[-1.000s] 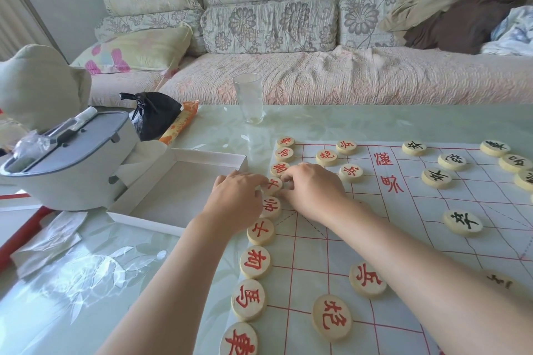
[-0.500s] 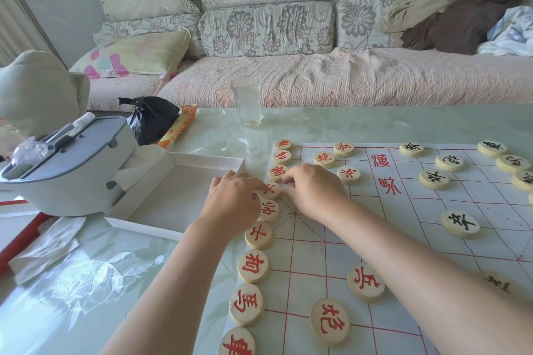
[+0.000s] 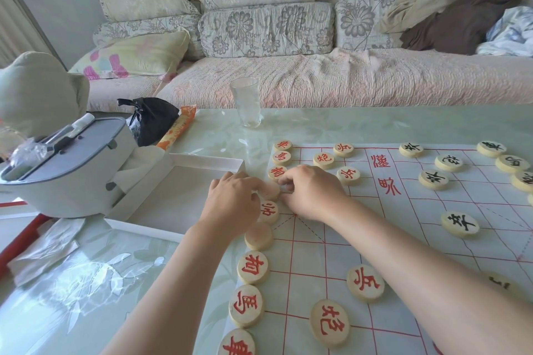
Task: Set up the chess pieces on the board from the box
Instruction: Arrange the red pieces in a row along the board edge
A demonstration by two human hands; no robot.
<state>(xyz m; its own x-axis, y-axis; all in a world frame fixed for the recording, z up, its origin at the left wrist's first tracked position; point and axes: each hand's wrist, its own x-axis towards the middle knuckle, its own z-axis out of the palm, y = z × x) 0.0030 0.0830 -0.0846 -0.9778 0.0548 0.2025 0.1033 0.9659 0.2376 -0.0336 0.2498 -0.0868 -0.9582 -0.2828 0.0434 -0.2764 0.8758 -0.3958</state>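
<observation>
The white paper board (image 3: 346,242) with red lines lies on the glass table. Round wooden pieces with red characters (image 3: 253,267) form a column along its left edge, and black-character pieces (image 3: 460,224) sit at the right. The open white box (image 3: 207,160) lies left of the board and looks empty. My left hand (image 3: 233,204) and my right hand (image 3: 313,193) meet over one piece (image 3: 270,190) in the red column. The fingertips of both hands touch it. Its top face looks plain.
A clear glass (image 3: 246,105) stands at the table's far edge. A black bag (image 3: 153,118), an orange packet (image 3: 177,130) and a grey-lidded white container (image 3: 66,164) crowd the left side. A sofa with cushions runs behind the table.
Both hands stay on the same spot in the red column. The piece between them now shows more, with a plain face, and the piece below the 帅 looks blank too.
</observation>
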